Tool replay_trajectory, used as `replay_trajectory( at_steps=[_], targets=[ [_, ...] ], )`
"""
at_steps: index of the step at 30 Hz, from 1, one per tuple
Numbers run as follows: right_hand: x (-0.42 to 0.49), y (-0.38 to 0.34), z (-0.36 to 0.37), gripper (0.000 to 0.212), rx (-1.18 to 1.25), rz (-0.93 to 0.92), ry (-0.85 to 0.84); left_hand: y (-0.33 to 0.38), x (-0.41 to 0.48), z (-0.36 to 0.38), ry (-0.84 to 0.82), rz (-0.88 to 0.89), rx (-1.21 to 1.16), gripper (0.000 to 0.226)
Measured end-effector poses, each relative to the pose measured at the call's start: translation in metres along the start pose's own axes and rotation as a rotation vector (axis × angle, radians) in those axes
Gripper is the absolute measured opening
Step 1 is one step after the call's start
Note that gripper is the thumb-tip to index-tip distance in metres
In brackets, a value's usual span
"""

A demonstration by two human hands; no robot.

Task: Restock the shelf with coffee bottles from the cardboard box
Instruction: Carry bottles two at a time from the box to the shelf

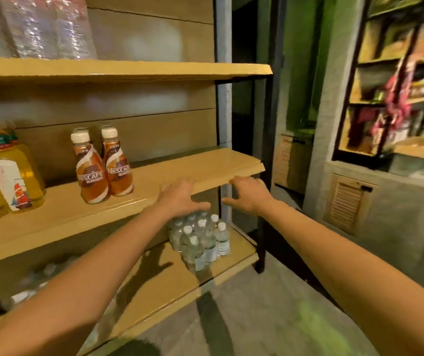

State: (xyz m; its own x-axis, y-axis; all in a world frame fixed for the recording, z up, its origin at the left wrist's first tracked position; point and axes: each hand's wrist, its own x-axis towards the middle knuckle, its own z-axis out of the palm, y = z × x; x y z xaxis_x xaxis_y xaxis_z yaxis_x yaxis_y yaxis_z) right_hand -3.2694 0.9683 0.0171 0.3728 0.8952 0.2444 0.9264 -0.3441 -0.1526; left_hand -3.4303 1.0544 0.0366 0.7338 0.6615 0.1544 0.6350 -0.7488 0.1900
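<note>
Shelving (200,163) of pale wood shows three boards. Wrapped packs of clear bottles (33,27) fill the top board's left end. Two yellow oil jugs (13,176) stand at the middle board's left. Two empty hands hover at its front edge: left hand (180,199) and right hand (249,194), near each other, fingers loosely spread, holding nothing. One cluster of water bottles (200,240), at least six caps, sits on the bottom board. Two coffee bottles (90,173) stand upright side by side on the middle board; a third cap shows behind.
</note>
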Motion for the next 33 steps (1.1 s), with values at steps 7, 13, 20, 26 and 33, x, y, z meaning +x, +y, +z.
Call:
replay_trajectory(
  at_steps=[7, 13, 20, 26, 33],
  targets=[
    [-0.099, 0.139, -0.033, 0.069, -0.117, 0.310, -0.024, 0.150, 0.034, 0.061, -0.177, 0.269, -0.014, 0.087],
    [-0.191, 0.259, -0.068, 0.069, -0.145, 0.545, 0.034, 0.316, 0.044, 0.099, -0.192, 0.550, -0.155, 0.073],
    [-0.286, 0.415, -0.118, 0.068, -0.268, 0.724, -0.054, 0.503, 0.060, 0.154, -0.262, 0.812, -0.340, 0.073],
    [-0.344, 0.542, -0.165, 0.073, -0.346, 0.839, -0.088, 0.659, 0.085, 0.181, -0.200, 0.884, -0.279, 0.079],
    [-0.358, 0.667, -0.183, 0.073, -0.399, 0.886, -0.105, 0.783, 0.141, 0.216, -0.156, 0.957, -0.168, 0.086]
  ],
)
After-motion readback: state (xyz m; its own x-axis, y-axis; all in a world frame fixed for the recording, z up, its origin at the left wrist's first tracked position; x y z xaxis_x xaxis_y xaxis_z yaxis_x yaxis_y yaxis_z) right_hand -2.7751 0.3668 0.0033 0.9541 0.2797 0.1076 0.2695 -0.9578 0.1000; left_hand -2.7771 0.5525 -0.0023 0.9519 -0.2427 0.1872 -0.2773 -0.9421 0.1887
